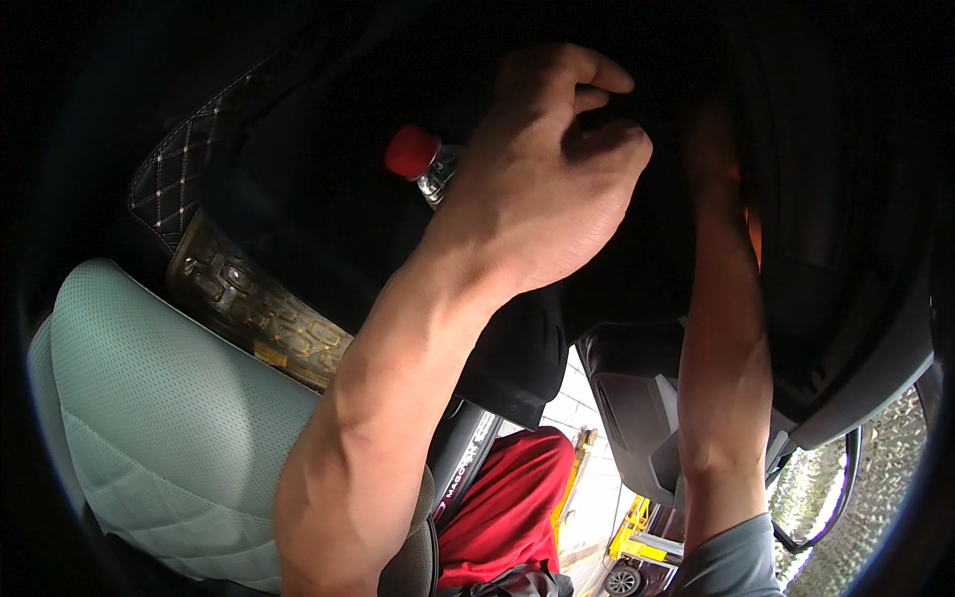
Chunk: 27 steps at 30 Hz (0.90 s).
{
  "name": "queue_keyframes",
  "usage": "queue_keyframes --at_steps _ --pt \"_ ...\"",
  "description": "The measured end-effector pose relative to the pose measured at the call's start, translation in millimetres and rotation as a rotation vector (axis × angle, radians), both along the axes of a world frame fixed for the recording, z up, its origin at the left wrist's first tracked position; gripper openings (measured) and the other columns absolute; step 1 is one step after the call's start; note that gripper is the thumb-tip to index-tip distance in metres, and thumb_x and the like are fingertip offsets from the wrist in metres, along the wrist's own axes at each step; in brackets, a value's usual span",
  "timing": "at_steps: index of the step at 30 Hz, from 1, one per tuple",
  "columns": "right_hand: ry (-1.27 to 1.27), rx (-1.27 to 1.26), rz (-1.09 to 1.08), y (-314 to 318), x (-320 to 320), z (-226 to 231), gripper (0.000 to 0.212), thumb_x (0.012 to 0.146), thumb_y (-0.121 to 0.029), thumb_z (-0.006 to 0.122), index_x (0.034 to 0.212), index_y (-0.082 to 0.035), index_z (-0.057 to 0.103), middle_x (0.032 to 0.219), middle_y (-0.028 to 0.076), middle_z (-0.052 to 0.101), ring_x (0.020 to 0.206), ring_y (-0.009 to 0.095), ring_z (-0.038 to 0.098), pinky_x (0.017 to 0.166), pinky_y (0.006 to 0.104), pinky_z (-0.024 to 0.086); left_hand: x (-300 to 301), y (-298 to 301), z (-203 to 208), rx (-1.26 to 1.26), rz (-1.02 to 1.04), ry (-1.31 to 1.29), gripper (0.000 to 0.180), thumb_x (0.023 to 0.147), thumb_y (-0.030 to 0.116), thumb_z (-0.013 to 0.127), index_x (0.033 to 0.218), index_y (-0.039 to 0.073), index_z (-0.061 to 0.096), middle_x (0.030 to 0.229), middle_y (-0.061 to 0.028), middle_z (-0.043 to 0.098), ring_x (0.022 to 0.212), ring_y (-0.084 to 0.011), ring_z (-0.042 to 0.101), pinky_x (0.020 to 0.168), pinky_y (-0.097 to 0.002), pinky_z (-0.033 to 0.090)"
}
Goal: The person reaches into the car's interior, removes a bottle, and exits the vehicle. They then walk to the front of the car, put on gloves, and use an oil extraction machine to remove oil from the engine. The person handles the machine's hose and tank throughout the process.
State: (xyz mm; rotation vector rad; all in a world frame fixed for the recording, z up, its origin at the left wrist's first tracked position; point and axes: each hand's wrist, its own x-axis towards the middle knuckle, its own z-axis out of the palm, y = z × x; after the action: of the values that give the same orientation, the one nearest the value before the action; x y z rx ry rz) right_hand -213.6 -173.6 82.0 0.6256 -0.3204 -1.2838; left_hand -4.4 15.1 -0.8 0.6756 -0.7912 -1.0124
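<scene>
My left hand (567, 159) is raised in the upper middle, with its fingers half curled. A gap shows between thumb and forefinger, and I see nothing held there. Just left of this hand, partly covered by it, is a bottle with a red cap (413, 151) and a clear, shiny neck. Further right, my right hand (711, 149) reaches into deep shadow beside a dark panel. Its fingers are lost in the dark, so whether they hold anything is hidden. An orange strip (753, 237) shows beside the right wrist.
A mint-green perforated seat (169, 398) fills the lower left, beside a patterned translucent mat (264, 313). Black quilted trim (179, 169) lies beyond. Red cloth (512, 507) is below. A grey plastic-trimmed part (632, 418), yellow equipment (637, 537) and silvery crinkled sheeting (851, 488) appear lower right.
</scene>
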Motion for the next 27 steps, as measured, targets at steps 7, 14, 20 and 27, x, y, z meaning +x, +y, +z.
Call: queue_keyframes --at_steps 7,14,20,27 --pt "-0.187 0.043 -0.265 -11 10 5 0.048 0.111 -0.034 0.05 0.15 -0.008 0.057 0.149 0.013 0.059 0.137 0.028 0.055 0.115 0.05 0.041 3 3 1 0.019 -0.017 -0.042 0.041 0.096 0.014 0.068 0.132 0.0 0.055 0.139 -0.0255 0.05 0.125 -0.0347 0.065 0.099 -0.04 0.06" --pt "-0.236 0.062 -0.001 -27 -31 7 0.052 0.111 -0.033 0.049 0.155 -0.005 0.053 0.155 0.016 0.056 0.142 0.03 0.054 0.12 0.0505 0.039 -2 6 5 0.056 0.02 -0.02 0.037 0.098 0.012 0.071 0.135 0.009 0.062 0.128 -0.0075 0.068 0.131 -0.019 0.063 0.111 -0.033 0.051" --pt "-0.263 0.061 0.193 -57 -68 8 0.053 0.111 -0.034 0.051 0.155 -0.004 0.052 0.155 0.017 0.056 0.139 0.03 0.056 0.118 0.049 0.041 -2 7 6 0.06 -0.004 -0.011 0.038 0.099 0.012 0.07 0.135 0.009 0.06 0.133 -0.0076 0.065 0.134 -0.0199 0.061 0.11 -0.0338 0.052" --pt "-0.33 0.048 0.239 -63 -76 11 0.051 0.112 -0.034 0.051 0.153 -0.004 0.053 0.147 0.016 0.062 0.13 0.027 0.061 0.113 0.044 0.046 -1 5 6 0.046 -0.011 -0.008 0.039 0.098 0.012 0.071 0.135 0.009 0.06 0.135 -0.0092 0.064 0.135 -0.0211 0.06 0.109 -0.0344 0.052"
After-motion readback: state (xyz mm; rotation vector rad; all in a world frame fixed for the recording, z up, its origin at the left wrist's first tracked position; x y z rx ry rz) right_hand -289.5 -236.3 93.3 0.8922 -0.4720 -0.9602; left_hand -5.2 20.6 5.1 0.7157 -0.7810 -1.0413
